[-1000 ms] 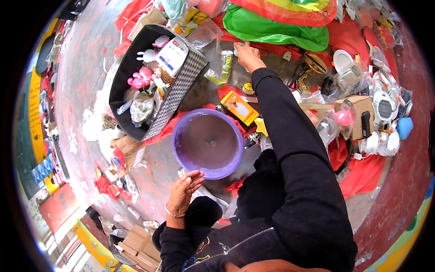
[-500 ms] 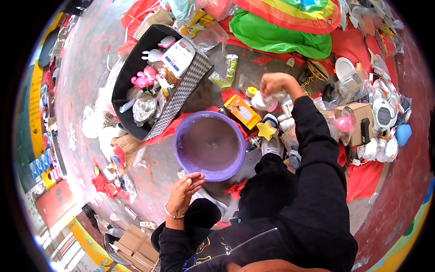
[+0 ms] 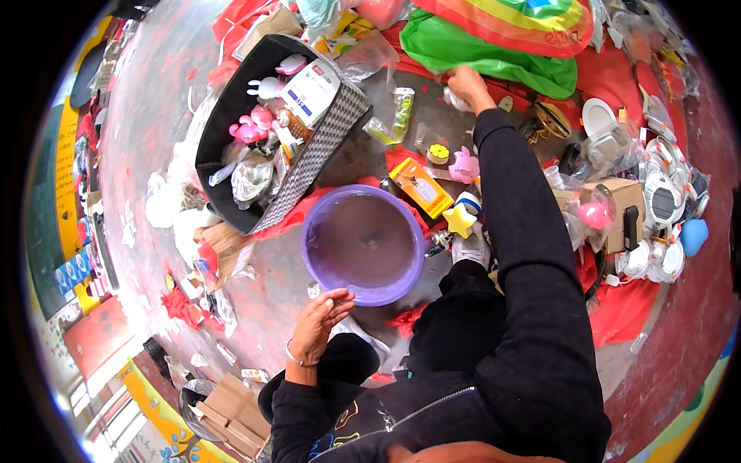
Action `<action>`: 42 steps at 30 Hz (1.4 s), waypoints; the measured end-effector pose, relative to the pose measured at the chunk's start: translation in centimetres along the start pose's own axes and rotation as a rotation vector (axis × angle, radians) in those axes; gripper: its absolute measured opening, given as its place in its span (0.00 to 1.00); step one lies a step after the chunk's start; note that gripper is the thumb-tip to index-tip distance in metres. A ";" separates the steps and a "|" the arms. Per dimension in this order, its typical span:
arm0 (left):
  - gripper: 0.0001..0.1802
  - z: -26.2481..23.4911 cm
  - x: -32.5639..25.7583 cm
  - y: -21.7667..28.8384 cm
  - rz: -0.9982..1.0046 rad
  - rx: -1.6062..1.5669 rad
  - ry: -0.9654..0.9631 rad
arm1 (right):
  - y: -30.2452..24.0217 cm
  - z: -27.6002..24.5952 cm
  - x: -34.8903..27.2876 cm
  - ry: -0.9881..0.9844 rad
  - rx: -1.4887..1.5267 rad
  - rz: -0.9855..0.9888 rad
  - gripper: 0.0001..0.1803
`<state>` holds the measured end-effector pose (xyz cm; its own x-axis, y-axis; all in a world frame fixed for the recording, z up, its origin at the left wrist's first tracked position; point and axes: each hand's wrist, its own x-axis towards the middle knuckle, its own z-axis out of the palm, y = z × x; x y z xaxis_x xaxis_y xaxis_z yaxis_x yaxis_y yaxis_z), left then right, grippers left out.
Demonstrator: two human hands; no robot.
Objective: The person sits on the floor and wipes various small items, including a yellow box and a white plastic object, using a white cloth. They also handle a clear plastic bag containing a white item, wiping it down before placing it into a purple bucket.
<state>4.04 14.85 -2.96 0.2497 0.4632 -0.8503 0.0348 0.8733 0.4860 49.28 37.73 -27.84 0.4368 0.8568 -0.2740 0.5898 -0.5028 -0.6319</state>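
Stained grey-and-red floor (image 3: 266, 289), strewn with red cloth scraps, plastic and toys. Nearest, at lower centre: left hand (image 3: 318, 320), fingers loosely extended, nothing seen in it, at the near rim of a purple basin (image 3: 378, 296); touching or just apart, cannot tell. Basin holds what looks like murky water (image 3: 359, 235). Beyond, right of the basin: yellow star (image 3: 460, 221), orange box (image 3: 421, 187), then a pink toy (image 3: 465, 165) farther up. Black bin (image 3: 320, 147) with a patterned side, upper left of centre, holds more toys. Farther out, upper centre: right hand (image 3: 465, 83) on an outstretched arm, fingers bent in narrow over a small whitish thing (image 3: 454, 99), just short of a green sheet (image 3: 494, 60); gripped or only touched, cannot tell. Step in hand, as judged: handling that whitish thing at arm's length. Next move would call for a sure hold there, clear of the sheet's edge.
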 end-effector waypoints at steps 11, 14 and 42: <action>0.24 0.0 -0.2 0.1 -0.004 -0.002 -0.048 | -2.2 -6.6 1.3 -0.147 0.200 -0.104 0.45; 0.24 -0.3 0.0 0.0 0.010 -0.001 -0.064 | -0.9 -4.1 1.0 0.140 -0.064 -0.251 0.36; 0.21 -1.3 1.1 -0.3 -0.012 -0.006 -0.002 | -2.8 3.0 -2.8 0.253 -0.529 -0.295 0.15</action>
<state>3.01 15.31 -4.31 0.2509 0.4523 -0.8559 0.0325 0.8797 0.4744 44.31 37.07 -27.48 0.3139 0.9464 0.0761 0.9356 -0.2946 -0.1947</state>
